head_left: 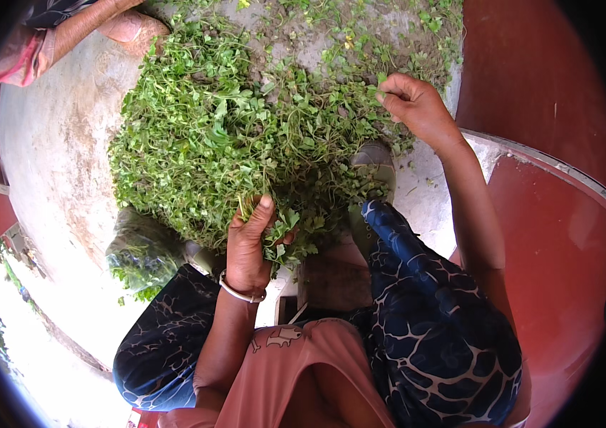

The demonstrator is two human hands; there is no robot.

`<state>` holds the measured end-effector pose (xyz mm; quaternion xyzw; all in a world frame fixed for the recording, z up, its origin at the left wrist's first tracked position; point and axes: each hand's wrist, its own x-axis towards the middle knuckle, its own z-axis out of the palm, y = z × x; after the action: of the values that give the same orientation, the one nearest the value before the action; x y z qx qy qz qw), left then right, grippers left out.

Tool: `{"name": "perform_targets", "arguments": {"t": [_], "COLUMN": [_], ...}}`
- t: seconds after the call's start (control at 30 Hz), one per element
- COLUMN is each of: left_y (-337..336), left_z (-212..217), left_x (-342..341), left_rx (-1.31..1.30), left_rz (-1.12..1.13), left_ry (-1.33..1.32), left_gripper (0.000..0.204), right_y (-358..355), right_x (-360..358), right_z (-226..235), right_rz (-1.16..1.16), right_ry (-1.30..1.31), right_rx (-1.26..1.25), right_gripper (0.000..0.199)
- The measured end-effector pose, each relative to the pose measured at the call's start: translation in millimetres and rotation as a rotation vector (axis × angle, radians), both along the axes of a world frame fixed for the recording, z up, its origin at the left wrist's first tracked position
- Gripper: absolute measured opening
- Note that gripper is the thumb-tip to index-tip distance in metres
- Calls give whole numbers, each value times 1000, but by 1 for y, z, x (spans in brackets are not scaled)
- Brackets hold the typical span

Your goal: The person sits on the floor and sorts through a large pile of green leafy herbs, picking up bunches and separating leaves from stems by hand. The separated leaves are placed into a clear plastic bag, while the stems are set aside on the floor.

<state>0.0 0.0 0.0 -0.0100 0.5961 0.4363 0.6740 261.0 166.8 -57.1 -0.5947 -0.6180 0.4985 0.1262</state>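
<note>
Heap of leafy greens (224, 135): on concrete floor (53, 157), centre to 12 o'clock. Left hand (249, 246): at heap's 6 o'clock edge, in the stems. Right hand (417, 107): at heap's 3 o'clock edge. Sandalled foot (374, 167): between both hands. Plastic bag (142, 253): at 8 o'clock of heap. Another person's foot (132, 28): at 11 o'clock.

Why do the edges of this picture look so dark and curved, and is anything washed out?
Head view: the fisheye lens bends the concrete floor round and leaves black corners. The lower-left ground is blown out white by sunlight. The heap of greens is evenly lit and sharp; both the left hand and right hand show clearly.
</note>
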Motion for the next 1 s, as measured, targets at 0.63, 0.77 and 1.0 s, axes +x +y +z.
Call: {"name": "perform_targets", "arguments": {"t": [0.63,0.77,1.0], "left_y": [-6,-4,-10], "left_z": [-13,-4,-16], "left_x": [-8,0,3], "left_rx": [-51,-171,-181], "left_rz": [84,120,3], "left_ry": [-134,-157,-308], "left_gripper": [24,27,25], "right_y": [-20,-56,-97], "right_x": [-78,-82,-77], "right_z": [25,49,49], "right_rz": [404,405,607], "right_ry": [-76,56,114], "right_rx": [347,322,247], "right_gripper": [13,12,11]}}
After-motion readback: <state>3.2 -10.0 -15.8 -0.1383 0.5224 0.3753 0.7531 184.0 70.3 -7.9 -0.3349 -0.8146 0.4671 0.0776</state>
